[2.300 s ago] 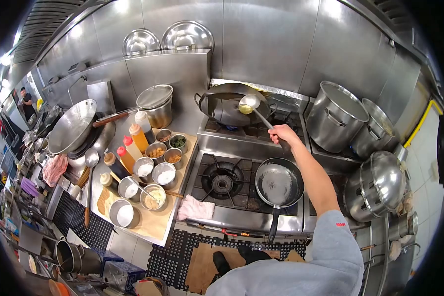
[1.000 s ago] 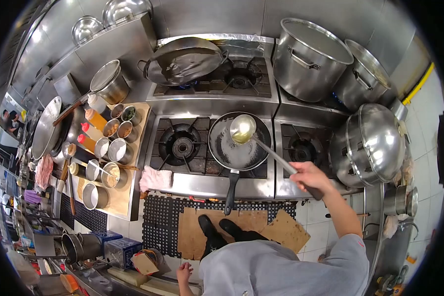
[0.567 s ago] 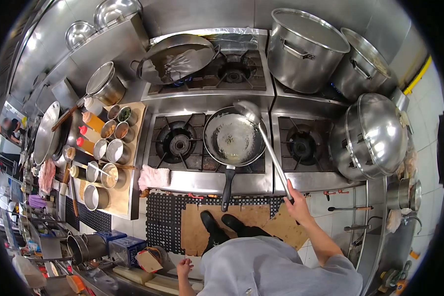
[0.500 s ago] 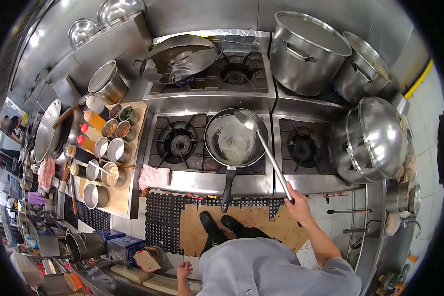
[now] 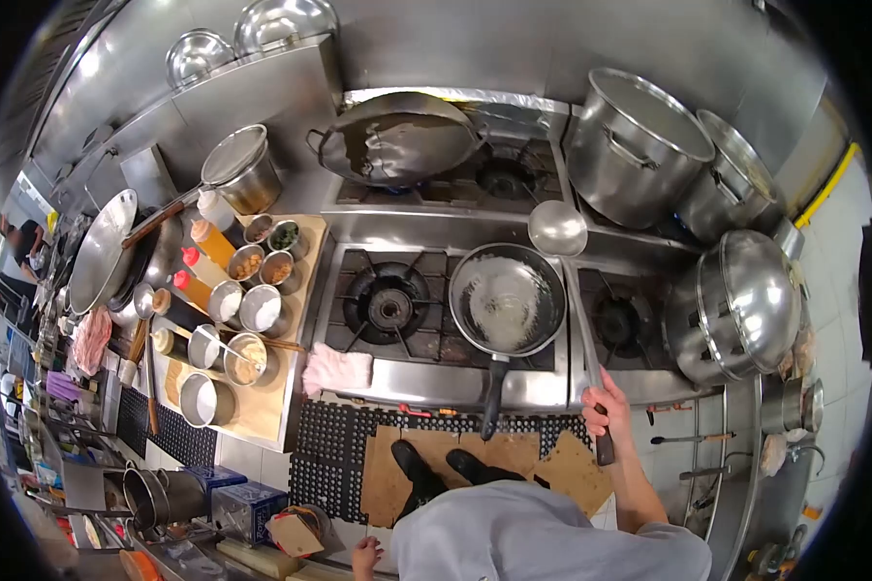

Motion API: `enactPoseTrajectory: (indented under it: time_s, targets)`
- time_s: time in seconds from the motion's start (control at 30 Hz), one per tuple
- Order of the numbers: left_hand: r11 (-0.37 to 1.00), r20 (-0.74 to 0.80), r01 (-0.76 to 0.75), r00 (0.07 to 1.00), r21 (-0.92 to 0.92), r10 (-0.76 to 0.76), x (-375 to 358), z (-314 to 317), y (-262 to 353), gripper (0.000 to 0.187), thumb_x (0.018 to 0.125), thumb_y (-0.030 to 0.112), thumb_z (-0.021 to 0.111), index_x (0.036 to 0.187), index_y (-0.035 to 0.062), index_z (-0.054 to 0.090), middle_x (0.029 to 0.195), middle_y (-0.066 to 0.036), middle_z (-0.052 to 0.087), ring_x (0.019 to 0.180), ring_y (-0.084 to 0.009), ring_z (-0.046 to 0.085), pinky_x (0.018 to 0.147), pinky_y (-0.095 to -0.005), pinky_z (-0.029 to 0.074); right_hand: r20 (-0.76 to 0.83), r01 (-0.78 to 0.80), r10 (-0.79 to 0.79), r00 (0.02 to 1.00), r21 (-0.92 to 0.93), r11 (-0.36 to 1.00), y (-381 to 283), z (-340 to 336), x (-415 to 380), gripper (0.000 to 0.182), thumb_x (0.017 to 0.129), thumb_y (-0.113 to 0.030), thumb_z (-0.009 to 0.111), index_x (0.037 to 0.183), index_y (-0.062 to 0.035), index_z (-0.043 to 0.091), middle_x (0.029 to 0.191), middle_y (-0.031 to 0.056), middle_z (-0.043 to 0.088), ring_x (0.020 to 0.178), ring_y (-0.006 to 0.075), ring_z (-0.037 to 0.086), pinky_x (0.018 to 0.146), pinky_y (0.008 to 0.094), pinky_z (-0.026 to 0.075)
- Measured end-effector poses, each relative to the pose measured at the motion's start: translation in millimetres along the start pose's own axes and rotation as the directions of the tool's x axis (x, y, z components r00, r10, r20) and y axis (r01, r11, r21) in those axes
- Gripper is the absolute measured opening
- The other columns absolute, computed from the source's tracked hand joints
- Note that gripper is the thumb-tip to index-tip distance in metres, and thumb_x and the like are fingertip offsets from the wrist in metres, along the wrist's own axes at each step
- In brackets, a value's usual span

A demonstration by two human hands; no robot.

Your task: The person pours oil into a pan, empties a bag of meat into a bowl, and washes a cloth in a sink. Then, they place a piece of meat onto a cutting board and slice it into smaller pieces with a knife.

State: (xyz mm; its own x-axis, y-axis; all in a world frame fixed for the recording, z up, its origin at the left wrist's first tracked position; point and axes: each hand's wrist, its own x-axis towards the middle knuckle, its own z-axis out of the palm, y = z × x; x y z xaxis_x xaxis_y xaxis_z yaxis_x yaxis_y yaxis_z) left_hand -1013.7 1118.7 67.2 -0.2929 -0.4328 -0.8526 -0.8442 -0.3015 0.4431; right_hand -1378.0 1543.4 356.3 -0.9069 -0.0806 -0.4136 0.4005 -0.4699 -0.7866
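Observation:
My right hand is closed round the handle of a long steel ladle, whose bowl is raised above and right of a black frying pan. Clear liquid with whitish foam covers part of the pan's bottom. The pan sits on the middle front burner, its black handle pointing toward me, with no hand on it. Low at my side, away from the stove, hangs my left hand; its fingers are small in view, and it touches nothing visible.
A large wok rests on the back burner. Tall pots and a domed steamer stand right. Left are seasoning tins, squeeze bottles and a pink cloth. Two people are visible far left.
The ladle has lifted out of the pan and moved up and to the right, with my right hand still on it. The view has shifted, so the stove appears lower and further right.

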Motion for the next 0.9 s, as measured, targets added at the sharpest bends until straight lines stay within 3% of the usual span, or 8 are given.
enactPoseTrajectory:
  time_s: [0.03,0.13,0.27,0.37,0.53,0.7,0.83,0.9]
  targets:
    - [0.995,-0.035,-0.041,0.999,-0.088,0.038,4,-10,5,0.025,0.091,0.029,0.056,0.101,0.0060,0.061,0.084,-0.004,0.065,0.068,-0.0171,0.065,0.047,-0.0283,0.044,0.041,0.055,-0.058,0.997,0.058,0.997,-3,14,6,0.063,0.088,-0.004,0.049,0.146,-0.0107,0.024,0.075,0.0043,0.050,0.042,0.0042,0.036,0.032,0.0207,0.032]
    - [0.993,-0.166,0.023,0.985,-0.114,-0.042,4,-37,30,0.024,0.092,0.025,0.054,0.105,0.0053,0.059,0.093,-0.007,0.065,0.077,-0.0205,0.065,0.056,-0.0301,0.049,0.120,0.189,-0.161,0.980,-0.274,0.943,-32,86,39,0.064,0.088,-0.005,0.050,0.146,-0.0085,0.022,0.071,0.0030,0.048,0.039,0.0044,0.036,0.032,0.0214,0.033]
    - [0.997,-0.129,0.067,0.989,-0.026,-0.070,47,-73,6,0.028,0.091,0.028,0.054,0.107,0.0050,0.055,0.095,-0.008,0.065,0.076,-0.0226,0.066,0.057,-0.0306,0.049,0.239,0.356,-0.267,0.934,-0.545,0.759,-47,153,131,0.063,0.086,-0.002,0.054,0.143,-0.0065,0.030,0.053,-0.0020,0.041,0.039,0.0066,0.039,0.036,0.0242,0.034]
    - [0.965,-0.006,-0.167,0.986,-0.202,0.169,66,-85,-20,0.039,0.092,0.031,0.052,0.108,-0.0038,0.059,0.094,-0.013,0.065,0.078,-0.0233,0.064,0.058,-0.0327,0.050,0.265,0.366,-0.254,0.930,-0.631,0.684,-56,199,181,0.066,0.084,-0.001,0.056,0.143,-0.0018,0.026,0.060,0.0001,0.046,0.043,0.0086,0.043,0.037,0.0258,0.037]
    - [0.949,-0.101,-0.199,0.979,-0.245,0.179,62,-86,-47,0.037,0.092,0.031,0.053,0.107,-0.0031,0.060,0.094,-0.012,0.064,0.078,-0.0240,0.065,0.057,-0.0316,0.050,0.217,0.293,-0.197,0.956,-0.719,0.630,-61,241,215,0.067,0.084,-0.001,0.057,0.143,0.0013,0.024,0.062,0.0010,0.047,0.046,0.0087,0.044,0.040,0.0253,0.039]
    - [0.969,-0.088,-0.126,0.990,-0.211,0.110,68,-87,-54,0.035,0.091,0.028,0.054,0.106,-0.0027,0.060,0.097,-0.013,0.064,0.081,-0.0257,0.065,0.061,-0.0326,0.051,0.246,0.222,-0.083,0.966,-0.619,0.753,-84,251,233,0.066,0.084,-0.001,0.057,0.142,0.0027,0.025,0.064,0.0017,0.048,0.047,0.0078,0.044,0.040,0.0241,0.038]
    - [0.964,-0.065,-0.109,0.993,-0.243,0.096,72,-88,-53,0.032,0.091,0.026,0.054,0.106,-0.0021,0.061,0.101,-0.015,0.063,0.086,-0.0276,0.064,0.066,-0.0342,0.051,0.232,0.122,-0.028,0.972,-0.405,0.906,-111,265,206,0.012,0.088,-0.008,0.055,0.098,-0.0073,0.049,0.066,-0.0007,0.049,0.046,0.0010,0.041,0.035,0.0162,0.032]
    - [0.964,-0.056,-0.099,0.995,-0.246,0.088,73,-88,-51,0.031,0.091,0.025,0.054,0.106,-0.0017,0.061,0.103,-0.016,0.062,0.089,-0.0286,0.063,0.069,-0.0350,0.051,0.284,-0.010,0.082,0.955,-0.248,0.969,-125,248,218,0.010,0.089,-0.009,0.055,0.087,-0.0100,0.046,0.072,0.0023,0.051,0.047,-0.0005,0.042,0.035,0.0134,0.033]
